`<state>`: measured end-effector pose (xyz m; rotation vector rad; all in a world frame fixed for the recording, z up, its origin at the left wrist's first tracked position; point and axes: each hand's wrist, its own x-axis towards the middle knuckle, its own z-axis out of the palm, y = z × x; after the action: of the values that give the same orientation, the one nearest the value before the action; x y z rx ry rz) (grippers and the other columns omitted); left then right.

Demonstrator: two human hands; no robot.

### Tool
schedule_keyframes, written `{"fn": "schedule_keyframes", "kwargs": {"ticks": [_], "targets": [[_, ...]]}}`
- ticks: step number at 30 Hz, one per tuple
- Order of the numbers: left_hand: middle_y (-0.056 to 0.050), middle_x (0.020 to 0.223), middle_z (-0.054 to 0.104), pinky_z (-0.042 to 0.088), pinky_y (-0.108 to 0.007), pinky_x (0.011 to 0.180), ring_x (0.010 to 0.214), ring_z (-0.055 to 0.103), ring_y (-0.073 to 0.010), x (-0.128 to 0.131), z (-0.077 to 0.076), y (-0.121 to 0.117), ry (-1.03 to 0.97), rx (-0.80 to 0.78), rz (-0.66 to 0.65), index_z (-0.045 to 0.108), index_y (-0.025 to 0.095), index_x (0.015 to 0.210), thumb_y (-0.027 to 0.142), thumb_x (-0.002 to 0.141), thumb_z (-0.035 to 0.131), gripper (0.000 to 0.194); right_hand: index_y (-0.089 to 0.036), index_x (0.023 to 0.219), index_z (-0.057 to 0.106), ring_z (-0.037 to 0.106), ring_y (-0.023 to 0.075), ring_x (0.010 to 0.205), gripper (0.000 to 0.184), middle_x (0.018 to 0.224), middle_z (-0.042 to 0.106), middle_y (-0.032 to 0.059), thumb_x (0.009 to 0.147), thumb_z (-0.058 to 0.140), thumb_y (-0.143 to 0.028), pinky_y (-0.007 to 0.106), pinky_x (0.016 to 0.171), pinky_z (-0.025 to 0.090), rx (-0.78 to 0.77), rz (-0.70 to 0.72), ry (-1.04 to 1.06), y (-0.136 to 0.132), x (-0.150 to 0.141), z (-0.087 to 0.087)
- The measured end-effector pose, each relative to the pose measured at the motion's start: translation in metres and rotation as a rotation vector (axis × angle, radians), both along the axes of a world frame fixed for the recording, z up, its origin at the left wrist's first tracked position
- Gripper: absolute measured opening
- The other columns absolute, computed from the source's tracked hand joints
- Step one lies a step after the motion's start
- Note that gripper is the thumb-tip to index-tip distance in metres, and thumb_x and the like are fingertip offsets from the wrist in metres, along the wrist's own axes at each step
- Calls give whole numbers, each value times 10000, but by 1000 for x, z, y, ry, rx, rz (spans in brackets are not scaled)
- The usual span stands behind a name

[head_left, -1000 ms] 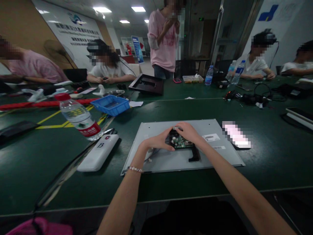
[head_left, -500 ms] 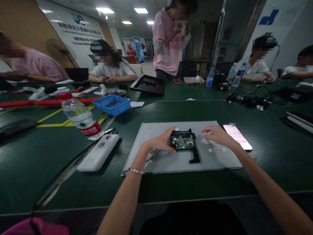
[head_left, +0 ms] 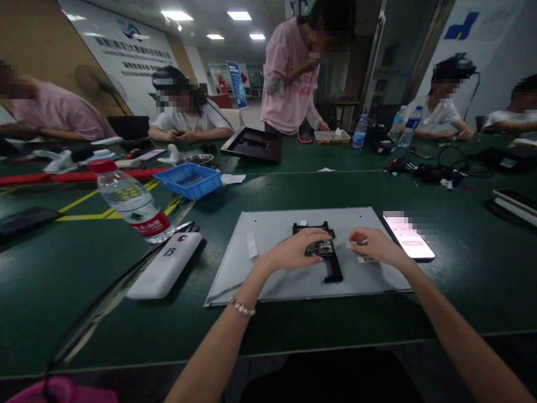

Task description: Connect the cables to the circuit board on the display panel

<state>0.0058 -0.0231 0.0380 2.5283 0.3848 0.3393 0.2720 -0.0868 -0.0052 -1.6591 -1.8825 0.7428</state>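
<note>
My left hand (head_left: 291, 250) reaches over a green circuit board (head_left: 323, 248), thumb and fingers apart, covering the board's left part. The board sits in a black bracket (head_left: 334, 268) on a flat grey metal panel (head_left: 268, 282). To the right of the bracket, my right hand (head_left: 375, 244) is closed, thumb and fingertips together just above the panel. A whitish bit shows at those fingertips; I cannot tell whether it is held or is part of a label on the panel. A barcode label (head_left: 366, 259) lies partly under this hand.
A lit phone (head_left: 409, 238) lies right of the panel. On the left are a white power bank (head_left: 165, 266), a tilted water bottle (head_left: 134, 204) and a blue basket (head_left: 188, 180). A black frame (head_left: 254, 145) lies further back. Other people are around the table.
My right hand has left the bracket's top and moved right, its fingers now closed. My left hand has shifted right across the board. The person in pink standing opposite has lowered one hand toward the table.
</note>
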Motion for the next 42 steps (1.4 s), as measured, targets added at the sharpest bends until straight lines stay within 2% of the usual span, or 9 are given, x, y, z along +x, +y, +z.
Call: {"fn": "schedule_keyframes", "kwargs": {"ticks": [5, 8, 11, 15, 20, 26, 31, 36, 42], "targets": [[-58, 1296, 523, 330, -400, 1063, 1237, 439, -200, 6, -6, -3, 12, 18, 7, 496, 229, 1262, 153, 800, 582, 477, -201, 1013, 622, 633, 168, 778, 286, 904, 678, 51, 728, 608, -202, 288, 709, 499, 3, -77, 23, -6, -7, 8], [-56, 1271, 539, 349, -391, 1047, 1206, 465, -195, 8, -3, -3, 13, 26, 12, 507, 221, 1241, 146, 803, 575, 450, -185, 946, 663, 640, 179, 790, 214, 877, 691, 61, 746, 609, -240, 303, 738, 499, 27, -83, 41, -6, -9, 8], [-53, 1231, 562, 361, -379, 1038, 1175, 486, -187, 9, -2, -4, 14, 33, 6, 533, 206, 1193, 119, 805, 547, 398, -178, 892, 692, 649, 182, 804, 179, 888, 705, 65, 774, 597, -275, 317, 758, 506, -15, -37, 142, -3, -10, 2], [-51, 1209, 570, 376, -375, 1027, 1155, 498, -182, 11, -2, -5, 22, 40, -1, 544, 200, 1163, 119, 819, 510, 356, -170, 985, 687, 658, 161, 772, 232, 896, 707, 69, 805, 572, -261, 308, 715, 530, -131, -31, 326, 2, -13, -11], [-47, 1232, 558, 369, -397, 1028, 1165, 491, -189, 11, -3, -6, 33, 75, 19, 513, 226, 1204, 131, 811, 516, 405, -204, 1050, 656, 653, 154, 762, 256, 922, 700, 59, 812, 585, -269, 301, 659, 543, -159, -15, 394, 4, -18, -15], [-50, 1262, 528, 355, -396, 1034, 1178, 471, -199, 11, -1, -8, 32, 109, 5, 450, 242, 1292, 119, 797, 520, 515, -176, 957, 627, 651, 143, 696, 196, 800, 690, 44, 781, 605, -260, 269, 612, 532, -133, -41, 486, 4, -25, -16], [-65, 1242, 514, 373, -397, 1001, 1153, 477, -224, 14, -4, -12, 70, 176, 22, 503, 235, 1253, 168, 823, 505, 435, -174, 945, 618, 655, 169, 666, 207, 768, 687, 39, 764, 607, -275, 266, 531, 508, -53, -71, 412, 2, -33, -16], [-68, 1215, 508, 362, -388, 999, 1149, 461, -232, 18, -6, -15, 91, 273, 58, 540, 223, 1201, 183, 818, 506, 386, -196, 898, 657, 652, 164, 703, 147, 759, 692, 26, 763, 602, -214, 292, 660, 510, 114, -69, 223, -2, -40, -8], [-67, 1201, 506, 372, -397, 974, 1129, 466, -237, 19, -6, -16, 114, 296, 72, 538, 230, 1195, 194, 822, 497, 377, -211, 863, 663, 613, 154, 697, 107, 833, 664, 27, 781, 596, -220, 298, 680, 480, 219, -27, 48, -4, -41, -5]]}}
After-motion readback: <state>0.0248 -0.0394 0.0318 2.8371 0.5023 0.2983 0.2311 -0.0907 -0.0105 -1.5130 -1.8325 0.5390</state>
